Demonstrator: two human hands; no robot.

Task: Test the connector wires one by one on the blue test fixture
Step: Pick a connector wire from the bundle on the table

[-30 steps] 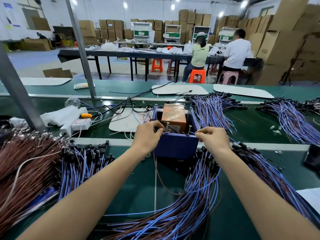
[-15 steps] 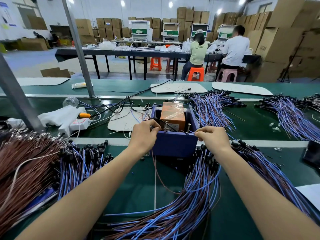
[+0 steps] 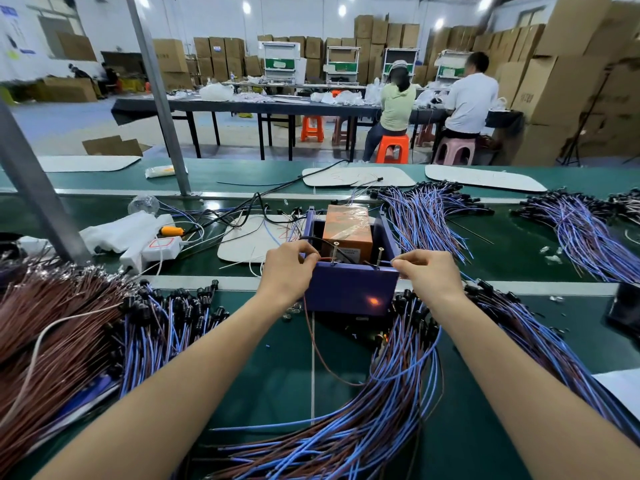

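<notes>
The blue test fixture point(image 3: 349, 289), an open box with an orange block point(image 3: 348, 226) inside, stands mid-table with two upright metal pins on its near rim. An orange light glows on its front wall. My left hand point(image 3: 289, 270) pinches a brown wire end against the left pin. The brown wire point(image 3: 322, 355) droops down in front of the box. At the right pin, my right hand point(image 3: 427, 273) pinches the wire's other end. A big bundle of blue and brown connector wires point(image 3: 363, 420) lies below the fixture.
Brown wires point(image 3: 45, 327) and blue wires with black connectors point(image 3: 166, 317) pile at the left. More bundles lie at the right point(image 3: 581, 233) and behind the fixture point(image 3: 422, 216). A white power strip point(image 3: 152, 249) sits left of the box. A grey post point(image 3: 34, 188) rises at the left.
Both hands have stayed at the fixture's pins with only slight shifts. The orange light on the box's front now glows. The view has tilted a little.
</notes>
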